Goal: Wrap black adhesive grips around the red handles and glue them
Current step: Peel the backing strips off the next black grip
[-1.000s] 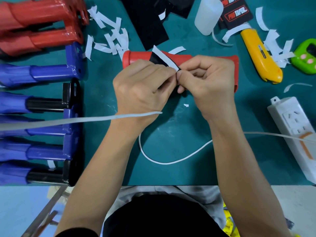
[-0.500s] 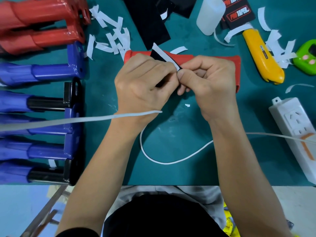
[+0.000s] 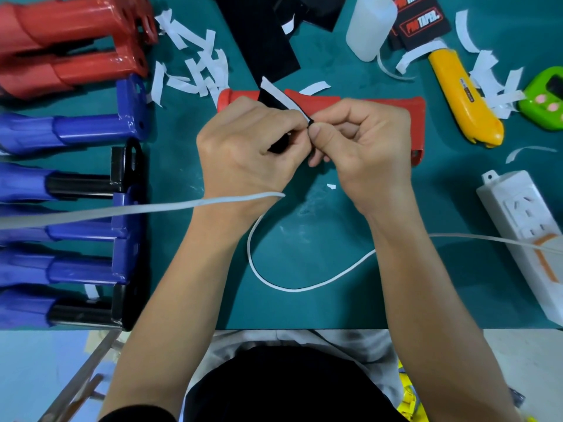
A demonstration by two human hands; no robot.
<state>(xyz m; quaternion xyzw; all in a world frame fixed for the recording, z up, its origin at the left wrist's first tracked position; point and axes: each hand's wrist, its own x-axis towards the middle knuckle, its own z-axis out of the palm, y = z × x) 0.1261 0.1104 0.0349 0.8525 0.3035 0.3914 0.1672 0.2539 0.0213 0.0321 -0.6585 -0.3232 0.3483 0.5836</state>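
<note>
Green mat point(image 3: 304, 306), before red handle point(image 3: 350, 106): left hand point(image 3: 246, 150) holds black grip point(image 3: 268, 100), right hand point(image 3: 365, 147) pinches white backing point(image 3: 283, 97); peel hardly advanced, wrapping pending.

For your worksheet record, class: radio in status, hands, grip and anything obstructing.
Left hand and right hand both pinch black grip, white backing not yet off. Red handle lies beyond, bare where seen. White cable crosses left wrist.

A table point(image 3: 304, 303) with a teal top filled most of the view, its near edge running straight from left to right. Past that edge lay a pale floor point(image 3: 27, 370), bluish at near left and whiter at near right, with slanted metal bars point(image 3: 76, 385) over it at near left. Soft shadows lay on the teal.
</note>
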